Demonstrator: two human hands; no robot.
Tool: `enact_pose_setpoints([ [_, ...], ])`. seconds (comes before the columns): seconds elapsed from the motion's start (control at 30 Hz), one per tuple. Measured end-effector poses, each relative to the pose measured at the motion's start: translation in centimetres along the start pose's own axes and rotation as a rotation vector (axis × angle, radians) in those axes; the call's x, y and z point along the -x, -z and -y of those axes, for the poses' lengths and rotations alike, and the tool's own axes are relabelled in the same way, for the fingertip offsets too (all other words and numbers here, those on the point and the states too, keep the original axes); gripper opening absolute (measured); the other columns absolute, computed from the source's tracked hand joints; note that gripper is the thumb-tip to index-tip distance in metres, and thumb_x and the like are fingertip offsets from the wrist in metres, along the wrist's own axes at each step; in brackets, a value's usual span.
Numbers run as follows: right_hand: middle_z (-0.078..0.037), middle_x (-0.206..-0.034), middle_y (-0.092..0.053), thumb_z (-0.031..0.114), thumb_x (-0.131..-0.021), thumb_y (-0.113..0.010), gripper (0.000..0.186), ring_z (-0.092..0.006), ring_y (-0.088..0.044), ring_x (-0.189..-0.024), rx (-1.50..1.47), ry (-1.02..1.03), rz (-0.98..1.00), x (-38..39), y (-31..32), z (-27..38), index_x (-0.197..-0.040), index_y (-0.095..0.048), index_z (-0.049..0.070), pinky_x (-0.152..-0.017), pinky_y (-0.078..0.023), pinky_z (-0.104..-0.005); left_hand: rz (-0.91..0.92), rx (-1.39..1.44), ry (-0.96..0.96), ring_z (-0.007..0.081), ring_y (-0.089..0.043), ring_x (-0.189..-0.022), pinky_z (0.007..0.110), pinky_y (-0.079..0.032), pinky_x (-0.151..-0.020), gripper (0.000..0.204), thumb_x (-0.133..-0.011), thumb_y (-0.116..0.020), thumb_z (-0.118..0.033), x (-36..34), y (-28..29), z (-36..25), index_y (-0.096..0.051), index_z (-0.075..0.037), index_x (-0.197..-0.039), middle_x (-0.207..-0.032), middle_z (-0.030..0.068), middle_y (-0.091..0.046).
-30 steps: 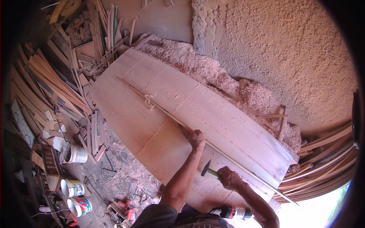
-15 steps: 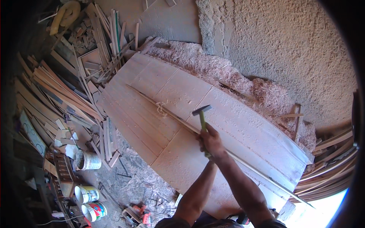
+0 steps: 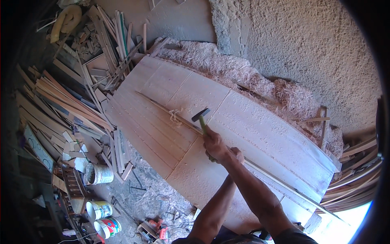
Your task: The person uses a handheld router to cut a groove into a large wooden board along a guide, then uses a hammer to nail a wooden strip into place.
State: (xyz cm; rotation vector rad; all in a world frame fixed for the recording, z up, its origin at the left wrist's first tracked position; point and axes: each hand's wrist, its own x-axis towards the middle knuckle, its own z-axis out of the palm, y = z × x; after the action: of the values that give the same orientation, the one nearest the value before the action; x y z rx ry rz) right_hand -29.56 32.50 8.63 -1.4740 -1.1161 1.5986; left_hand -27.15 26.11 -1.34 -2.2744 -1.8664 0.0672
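My right hand (image 3: 214, 144) is closed round the green handle of a hammer (image 3: 201, 115), its dark head pointing up and away over the panel. Partly behind my right forearm is my left hand (image 3: 237, 154), close to a long thin wooden strip (image 3: 276, 184); its fingers are mostly hidden. The strip lies lengthwise over a wide pale wooden panel (image 3: 183, 91) made of several joined boards. A small curl of shavings (image 3: 175, 116) rests by the strip, beyond the hammer head.
Wood shavings (image 3: 231, 65) are heaped along the panel's far edge, below a rough wall (image 3: 300, 44). Loose wood strips (image 3: 69, 101) crowd the left side. Buckets (image 3: 99, 174) and a red power tool (image 3: 163, 233) sit on the floor at lower left. Curved strips (image 3: 353, 179) are stacked at right.
My right hand and the hammer have shifted left, and the hammer head has tilted. More of my left hand shows behind my right forearm. The view has moved slightly.
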Motion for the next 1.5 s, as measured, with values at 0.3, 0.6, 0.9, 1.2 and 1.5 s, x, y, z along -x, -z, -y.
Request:
enact_pose_setpoints([
  [0.3, -0.002, -0.065, -0.052, 0.028, -0.108, -0.04, 0.047, -0.0131, -0.052, -0.045, 0.007, -0.062, -0.061, 1.0, 0.1, 1.5, -0.155, -0.039, 0.022, -0.036, -0.044, -0.0306, -0.041, -0.082, -0.05, 0.028, -0.07, -0.083, 0.044, -0.055, -0.075, 0.035, -0.081, -0.07, -0.02, 0.1, 0.0, 0.6, -0.069, 0.006, -0.105, -0.088, 0.0173, -0.071],
  [0.6, -0.002, -0.065, -0.054, 0.025, -0.108, -0.039, 0.052, -0.0131, -0.053, -0.046, 0.173, 0.117, -0.085, 0.2, 0.4, 1.2, -0.16, -0.034, 0.024, -0.037, -0.045, -0.0305, -0.04, 0.04, -0.009, 0.0312, -0.066, -0.093, 0.048, -0.049, -0.086, 0.037, -0.085, -0.069, -0.023, 0.4, -0.4, -0.8, -0.067, 0.002, -0.112, -0.098, 0.0174, -0.069],
  [0.9, -0.012, -0.078, -0.064, 0.022, -0.102, -0.054, 0.028, -0.0213, -0.064, -0.068, 0.285, 0.445, -0.199, 3.0, 5.5, -3.9, -0.123, -0.055, 0.003, -0.058, -0.049, -0.04, -0.37, 0.446, 0.181, 0.0348, -0.059, -0.11, 0.056, -0.038, -0.101, 0.048, -0.091, -0.065, -0.035, -2.3, -3.6, -0.2, -0.061, -0.004, -0.128, -0.113, 0.0179, -0.065],
  [1.2, -0.021, -0.08, -0.064, 0.017, -0.1, -0.059, 0.026, -0.0367, -0.067, -0.066, 0.564, 0.233, -0.436, 27.2, 26.6, -7.9, -0.12, -0.055, 0.001, -0.06, -0.053, -0.0502, -0.572, 0.4, -0.22, 0.0342, -0.055, -0.118, 0.061, -0.026, -0.114, 0.055, -0.094, -0.064, -0.052, -1.4, -1.3, 1.0, -0.063, -0.012, -0.131, -0.118, 0.0109, -0.065],
  [1.5, -0.017, -0.077, -0.068, 0.022, -0.102, -0.057, 0.027, -0.0316, -0.07, -0.069, 0.947, -0.267, -0.539, 41.2, 35.0, -12.4, -0.125, -0.061, 0.009, -0.062, -0.052, -0.0448, -0.129, 0.531, -1.019, 0.0276, -0.062, -0.095, 0.047, -0.046, -0.082, 0.049, -0.083, -0.075, -0.054, 0.9, 3.4, -3.0, -0.067, -0.009, -0.102, -0.096, 0.0088, -0.067],
])
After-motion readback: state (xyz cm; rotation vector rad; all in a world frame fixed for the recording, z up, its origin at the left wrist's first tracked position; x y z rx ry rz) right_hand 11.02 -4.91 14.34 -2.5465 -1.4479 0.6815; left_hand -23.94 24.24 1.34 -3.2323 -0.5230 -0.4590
